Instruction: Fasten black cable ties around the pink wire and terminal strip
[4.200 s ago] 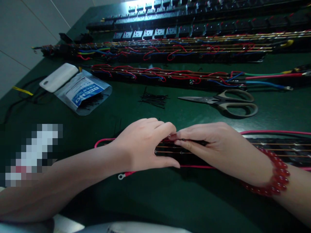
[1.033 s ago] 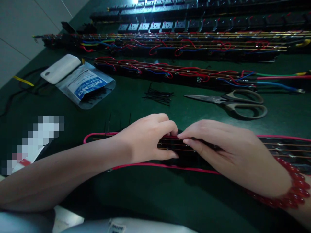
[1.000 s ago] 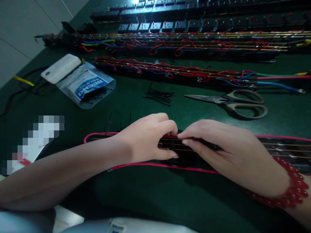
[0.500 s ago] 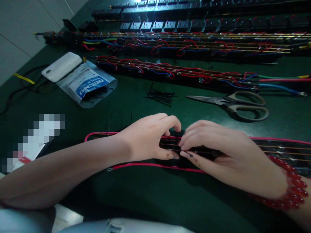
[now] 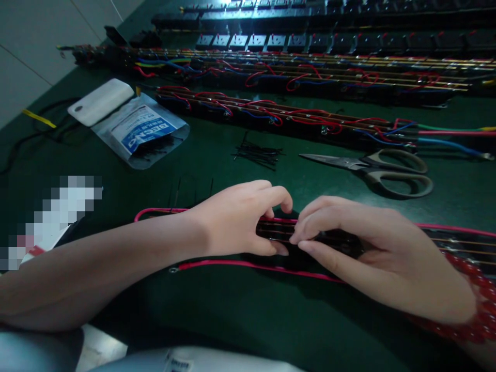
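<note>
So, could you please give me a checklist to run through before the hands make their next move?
1. Left hand at the near strip: ok, thumb and fingers apart.
2. Grip of the right hand: cannot tell, any held item is hidden.
3. Thin dark tails trimmed: not ok, long ones stick up beyond the left forearm.
4. Ring terminal fastened: not ok, it lies free on the table.
5. Scissors clear of both hands: ok.

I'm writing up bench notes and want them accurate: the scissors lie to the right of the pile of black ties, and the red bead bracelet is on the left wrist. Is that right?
Not quite: the head view shows the red bead bracelet on the wrist of the right hand. The rest stands.
</note>
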A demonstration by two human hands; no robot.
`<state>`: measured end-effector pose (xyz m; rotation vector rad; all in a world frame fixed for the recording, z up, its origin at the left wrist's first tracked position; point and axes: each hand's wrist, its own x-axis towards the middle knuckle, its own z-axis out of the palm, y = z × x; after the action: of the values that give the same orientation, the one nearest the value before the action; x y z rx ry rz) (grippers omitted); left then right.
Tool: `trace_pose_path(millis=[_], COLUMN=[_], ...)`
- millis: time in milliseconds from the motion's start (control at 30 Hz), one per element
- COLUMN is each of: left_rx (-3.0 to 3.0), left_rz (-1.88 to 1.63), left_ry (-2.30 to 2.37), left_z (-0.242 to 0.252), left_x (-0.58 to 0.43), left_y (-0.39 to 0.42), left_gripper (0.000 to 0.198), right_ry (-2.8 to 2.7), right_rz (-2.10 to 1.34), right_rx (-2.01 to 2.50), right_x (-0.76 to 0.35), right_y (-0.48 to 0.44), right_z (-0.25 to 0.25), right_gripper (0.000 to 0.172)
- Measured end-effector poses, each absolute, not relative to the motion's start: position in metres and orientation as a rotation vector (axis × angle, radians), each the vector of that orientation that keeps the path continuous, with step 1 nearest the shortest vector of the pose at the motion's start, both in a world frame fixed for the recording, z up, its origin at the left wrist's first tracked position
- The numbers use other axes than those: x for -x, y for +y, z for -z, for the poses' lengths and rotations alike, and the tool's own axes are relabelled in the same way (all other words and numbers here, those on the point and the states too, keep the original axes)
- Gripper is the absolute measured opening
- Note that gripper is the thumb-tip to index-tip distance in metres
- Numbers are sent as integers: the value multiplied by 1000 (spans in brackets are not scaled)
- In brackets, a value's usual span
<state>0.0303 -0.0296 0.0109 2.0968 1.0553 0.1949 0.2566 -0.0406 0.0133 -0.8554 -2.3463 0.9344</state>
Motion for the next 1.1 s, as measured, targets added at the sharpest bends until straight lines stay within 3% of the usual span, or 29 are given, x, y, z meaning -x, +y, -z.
trace_pose_path(millis=[1100], left_rx=[-2165], left_rz=[-198], left_ry=[1018], left_z=[-9], left_x=[-31], left_y=[-30], left_gripper=[31], right_ry=[-2537], right_rz=[-430], right_rx=[706], right_x=[-249], right_y=[-45], right_z=[-2], right_gripper=[10])
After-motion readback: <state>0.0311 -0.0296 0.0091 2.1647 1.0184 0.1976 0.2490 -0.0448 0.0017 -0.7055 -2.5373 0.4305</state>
